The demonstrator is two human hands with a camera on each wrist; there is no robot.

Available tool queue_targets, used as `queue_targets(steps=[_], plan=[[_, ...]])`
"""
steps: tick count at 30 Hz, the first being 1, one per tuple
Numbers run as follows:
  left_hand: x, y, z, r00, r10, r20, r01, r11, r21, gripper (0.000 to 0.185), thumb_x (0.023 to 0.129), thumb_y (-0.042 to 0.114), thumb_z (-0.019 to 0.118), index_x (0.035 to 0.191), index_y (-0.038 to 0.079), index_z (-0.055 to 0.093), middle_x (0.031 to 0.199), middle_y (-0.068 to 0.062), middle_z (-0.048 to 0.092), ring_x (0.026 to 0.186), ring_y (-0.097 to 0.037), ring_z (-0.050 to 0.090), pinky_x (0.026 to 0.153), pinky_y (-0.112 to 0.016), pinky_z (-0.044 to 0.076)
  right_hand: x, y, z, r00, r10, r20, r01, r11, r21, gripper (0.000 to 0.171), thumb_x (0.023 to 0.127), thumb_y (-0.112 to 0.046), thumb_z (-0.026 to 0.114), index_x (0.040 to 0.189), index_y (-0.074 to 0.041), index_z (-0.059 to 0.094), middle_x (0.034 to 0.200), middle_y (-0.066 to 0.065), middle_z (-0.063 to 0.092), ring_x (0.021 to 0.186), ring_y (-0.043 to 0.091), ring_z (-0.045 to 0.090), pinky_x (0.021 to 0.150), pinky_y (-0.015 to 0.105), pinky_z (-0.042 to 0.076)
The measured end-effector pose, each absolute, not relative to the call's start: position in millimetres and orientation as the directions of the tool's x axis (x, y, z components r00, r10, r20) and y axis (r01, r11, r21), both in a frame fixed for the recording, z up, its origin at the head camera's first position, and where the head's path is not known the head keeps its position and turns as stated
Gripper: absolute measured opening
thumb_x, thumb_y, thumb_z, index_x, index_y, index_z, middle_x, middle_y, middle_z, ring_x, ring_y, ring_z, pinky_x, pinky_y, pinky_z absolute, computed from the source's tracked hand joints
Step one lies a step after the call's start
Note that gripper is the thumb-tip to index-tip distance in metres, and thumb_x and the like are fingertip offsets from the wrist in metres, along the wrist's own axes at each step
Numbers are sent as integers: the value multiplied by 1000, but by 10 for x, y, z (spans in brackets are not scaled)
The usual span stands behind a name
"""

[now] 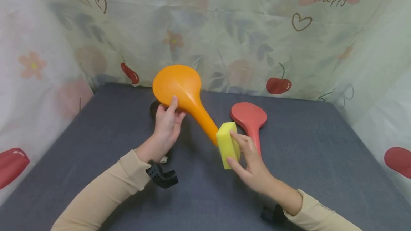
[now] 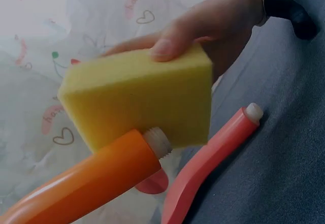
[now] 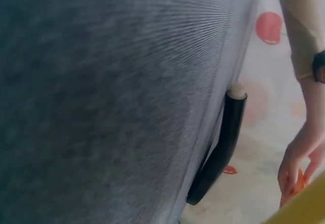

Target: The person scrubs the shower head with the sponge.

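Note:
An orange shower head [image 1: 178, 85] is held up above the table, its round head in my left hand [image 1: 167, 126], thumb on the near side. Its handle slants down to the right and ends in a white threaded tip [image 2: 158, 142]. My right hand [image 1: 252, 163] pinches a yellow sponge [image 1: 227, 145] between thumb and fingers. In the head view the sponge overlaps the handle's end; the left wrist view has it right behind the threaded tip. A red shower head [image 1: 248, 115] lies behind the right hand, its handle partly hidden by that hand.
A black shower head [image 3: 226, 142] lies on the dark grey table [image 1: 305, 152], mostly hidden behind the left hand in the head view. A patterned curtain [image 1: 224, 27] hangs along the table's back and sides.

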State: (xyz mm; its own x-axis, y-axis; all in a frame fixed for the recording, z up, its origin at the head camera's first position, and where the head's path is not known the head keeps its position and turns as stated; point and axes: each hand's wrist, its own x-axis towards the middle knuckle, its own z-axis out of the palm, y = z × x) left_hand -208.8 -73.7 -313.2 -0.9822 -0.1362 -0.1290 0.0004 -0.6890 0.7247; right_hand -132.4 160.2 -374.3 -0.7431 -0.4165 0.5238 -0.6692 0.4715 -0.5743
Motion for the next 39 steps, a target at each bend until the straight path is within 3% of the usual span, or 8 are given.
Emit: queue_targets(steps=[5,9,13,17,20,24,30,39], plan=[[-2091,-755,-3127,-981,-147,-129,10,-695,719,44,96,24,47,136,12,32,113,2,53,94,-9,58,81,-23,53,-1304,1597,-3754,-599,-507,619,-777,555,-297,46,93,-45,47,134,-25,47,124,19,41,107,23,42,75,34,46],[-2095,-766,-3121,-980,-144,-138,3,-701,714,45,97,24,45,138,13,31,115,3,53,97,-9,57,89,-26,52,-1299,1600,-3728,-569,-539,621,-781,590,-203,45,92,-48,43,131,-28,50,124,20,42,109,27,42,75,38,48],[-2087,-775,-3113,-981,-129,-143,-9,-710,704,45,97,25,44,138,14,31,115,3,53,100,-10,56,100,-30,47,-1320,1601,-3694,-634,-476,609,-744,590,-313,50,91,-38,55,136,-21,44,125,17,40,105,23,45,74,34,49],[-2071,-776,-3098,-984,-118,-132,-7,-718,696,43,97,25,43,137,13,32,115,3,53,100,-10,55,95,-28,50,-1377,1598,-3671,-733,-385,561,-676,510,-532,67,86,-10,63,144,-16,31,123,14,43,101,15,47,74,27,49],[-2059,-774,-3084,-986,-109,-128,-7,-733,681,43,97,25,43,136,13,33,115,3,53,101,-11,54,86,-23,53,-1428,1603,-3648,-824,-352,443,-561,404,-722,68,90,-3,54,148,-16,19,122,15,46,98,15,50,76,24,48],[-2043,-763,-3072,-988,-99,-116,-3,-750,662,41,97,25,43,135,12,34,115,2,52,101,-12,54,82,-22,54,-1471,1599,-3601,-917,-370,145,-245,238,-940,56,100,-16,33,149,-18,5,126,17,39,98,19,50,82,26,47],[-2045,-758,-3073,-993,-91,-70,23,-752,659,41,97,25,44,134,14,34,117,2,52,104,-12,54,88,-23,53,-1487,1553,-3569,-875,-468,-124,171,-60,-983,49,102,-26,20,146,-15,3,123,6,38,106,19,49,89,35,47],[-1988,-725,-3076,-997,-72,17,63,-711,700,33,97,23,44,128,16,35,116,2,52,99,-11,57,87,-23,53,-1501,1588,-3549,-805,-528,-270,400,-147,-905,48,101,-32,16,143,-9,14,122,2,43,109,18,51,93,33,48]])
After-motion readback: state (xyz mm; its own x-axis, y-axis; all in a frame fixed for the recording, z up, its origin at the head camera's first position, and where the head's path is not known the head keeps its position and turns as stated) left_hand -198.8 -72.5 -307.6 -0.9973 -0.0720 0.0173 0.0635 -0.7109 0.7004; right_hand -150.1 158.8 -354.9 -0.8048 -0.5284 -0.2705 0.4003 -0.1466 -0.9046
